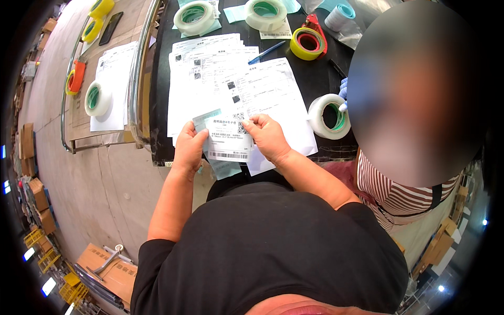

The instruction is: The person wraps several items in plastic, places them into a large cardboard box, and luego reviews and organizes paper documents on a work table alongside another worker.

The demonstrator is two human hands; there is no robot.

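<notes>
A white printed label [229,143] with a barcode and a square code is held up between my two hands, at the near edge of the black table. My left hand [189,145] pinches its left side, where a pale blue backing sheet [206,116] shows behind. At its upper right corner, my right hand [269,138] grips it between thumb and fingers. More pale blue sheet [226,169] hangs below the label. Overlapping printed papers [207,73] lie just beyond my hands, with a blue pen [266,52] on their upper right.
Tape rolls [194,18] stand along the far side, beside a red tape dispenser [317,37] with yellow tape. A clear tape roll [331,116] lies at right, near a co-worker's gloved hand [343,94]. A metal-railed cart [113,118] on the left carries papers, tape and a phone [111,28].
</notes>
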